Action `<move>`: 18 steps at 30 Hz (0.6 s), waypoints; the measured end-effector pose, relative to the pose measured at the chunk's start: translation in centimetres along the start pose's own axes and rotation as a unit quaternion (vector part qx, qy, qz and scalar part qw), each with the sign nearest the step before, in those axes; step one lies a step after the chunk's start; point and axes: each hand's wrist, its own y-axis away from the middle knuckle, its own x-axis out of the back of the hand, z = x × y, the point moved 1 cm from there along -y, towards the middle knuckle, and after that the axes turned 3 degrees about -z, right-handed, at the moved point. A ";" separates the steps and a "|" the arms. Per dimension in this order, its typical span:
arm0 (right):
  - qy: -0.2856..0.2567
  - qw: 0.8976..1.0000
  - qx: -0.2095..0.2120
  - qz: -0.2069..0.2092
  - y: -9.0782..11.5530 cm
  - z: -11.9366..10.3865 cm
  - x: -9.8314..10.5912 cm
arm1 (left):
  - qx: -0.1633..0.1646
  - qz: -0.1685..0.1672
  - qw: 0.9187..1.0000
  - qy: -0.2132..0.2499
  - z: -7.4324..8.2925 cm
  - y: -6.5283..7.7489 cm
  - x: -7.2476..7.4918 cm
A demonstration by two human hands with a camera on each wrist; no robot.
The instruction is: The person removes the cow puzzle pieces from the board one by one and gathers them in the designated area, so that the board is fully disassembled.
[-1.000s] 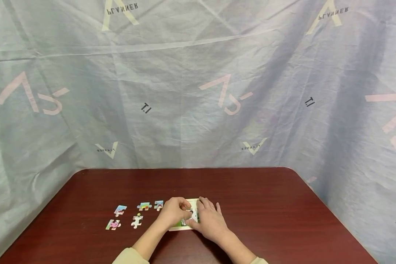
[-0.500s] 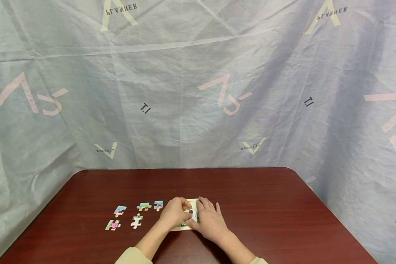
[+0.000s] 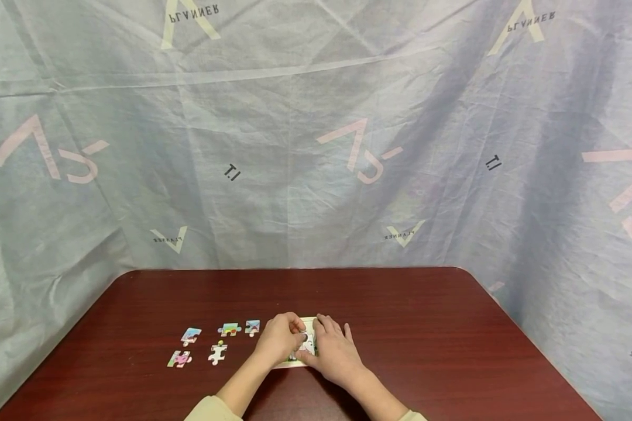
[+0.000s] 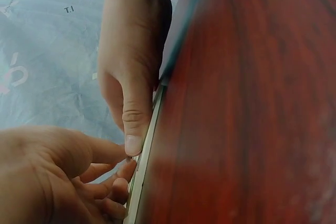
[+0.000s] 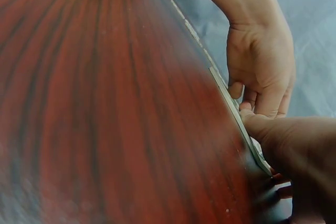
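Note:
A framed jigsaw puzzle board (image 3: 309, 322) with a pale rim lies on the table, partly covered by both hands. My left hand (image 3: 278, 339) reaches over its left part, with thumb and index finger bent together at a white-and-black puzzle piece (image 3: 308, 345) on the board. The fingertips hide much of that piece. Along the right side, my right hand (image 3: 337, 354) rests with its fingers stretched forward and its thumb laid over the front of the board. In the left wrist view, the right thumb (image 4: 134, 129) comes down right beside the left fingertips, above the rim.
Several loose puzzle pieces lie left of the board: a blue one (image 3: 191, 335), a pink-and-green one (image 3: 179, 358), a mostly white one (image 3: 217, 353) and two near the board, including a colourful one (image 3: 229, 330). A grey cloth (image 3: 289, 204) hangs behind the dark red table (image 3: 426, 327).
My left hand has shifted slightly right and forward over the board, its fingertips staying at the same spot. The right hand and the loose pieces stay in place.

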 end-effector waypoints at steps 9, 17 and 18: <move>0.008 1.000 0.004 0.008 0.0 0.0 -0.1 | -0.008 0.010 0.999 0.029 0.0 0.0 0.0; 0.018 1.000 0.006 0.010 -0.1 0.1 -0.2 | -0.004 0.032 0.998 0.045 0.1 0.0 0.3; 0.018 1.000 0.006 0.011 -0.1 0.1 -0.2 | -0.001 0.031 0.998 0.049 0.0 0.0 0.4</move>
